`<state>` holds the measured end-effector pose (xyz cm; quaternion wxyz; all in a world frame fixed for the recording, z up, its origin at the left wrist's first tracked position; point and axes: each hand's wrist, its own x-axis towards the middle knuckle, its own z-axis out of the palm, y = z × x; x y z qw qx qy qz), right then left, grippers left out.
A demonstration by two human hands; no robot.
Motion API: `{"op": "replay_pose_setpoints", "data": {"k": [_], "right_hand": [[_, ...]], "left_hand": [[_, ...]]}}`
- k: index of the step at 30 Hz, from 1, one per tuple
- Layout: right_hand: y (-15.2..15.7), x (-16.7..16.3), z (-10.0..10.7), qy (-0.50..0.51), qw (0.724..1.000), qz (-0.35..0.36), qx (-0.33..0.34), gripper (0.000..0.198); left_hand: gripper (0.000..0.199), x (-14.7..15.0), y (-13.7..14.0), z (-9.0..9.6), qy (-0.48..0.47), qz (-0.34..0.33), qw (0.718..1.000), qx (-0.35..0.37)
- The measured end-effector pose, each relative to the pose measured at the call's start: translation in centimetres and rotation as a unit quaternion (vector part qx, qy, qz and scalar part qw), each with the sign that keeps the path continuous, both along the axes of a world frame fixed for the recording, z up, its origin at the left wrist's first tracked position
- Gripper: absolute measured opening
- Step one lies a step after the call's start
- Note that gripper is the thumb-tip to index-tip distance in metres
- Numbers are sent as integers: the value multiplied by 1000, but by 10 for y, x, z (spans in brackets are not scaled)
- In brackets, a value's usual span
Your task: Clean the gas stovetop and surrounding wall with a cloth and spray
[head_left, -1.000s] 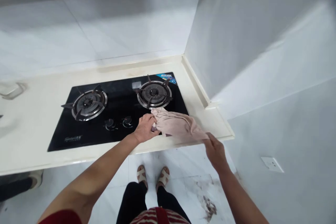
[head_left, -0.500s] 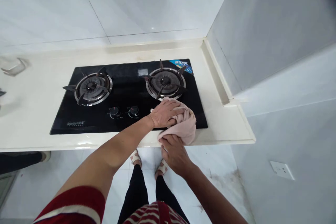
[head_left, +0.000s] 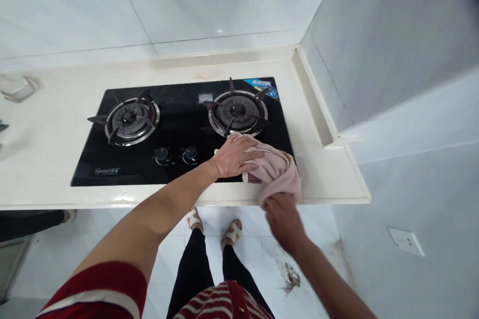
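Right hand (head_left: 284,222) — shifted rightward since the earlier frame, gripping one cloth (head_left: 279,165). Left hand (head_left: 235,156) — fingers spread over it. We count one stove (head_left: 181,109), two burners (head_left: 129,119), two knobs (head_left: 161,153).

The right hand (head_left: 285,220) has just shifted rightward with the pink cloth (head_left: 276,168).

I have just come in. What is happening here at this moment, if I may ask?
A person's left hand lies palm down on a pink cloth, over the front right part of a black gas stove. The right hand grips the cloth's near end at the front of the pale counter. The cloth is bunched, close in front of the right burner.
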<state>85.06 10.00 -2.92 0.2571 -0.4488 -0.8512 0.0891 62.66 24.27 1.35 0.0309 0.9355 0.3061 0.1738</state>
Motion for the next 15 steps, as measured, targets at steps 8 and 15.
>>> {"op": "replay_pose_setpoints", "data": {"k": [8,15], "right_hand": [[1,-25,2,-2,996,84,-9,24],[5,52,-4,7,999,-30,44,20]], "left_hand": [[50,0,-1,1,21,19,1000,10],[49,1,0,-6,4,23,999,27]]}}
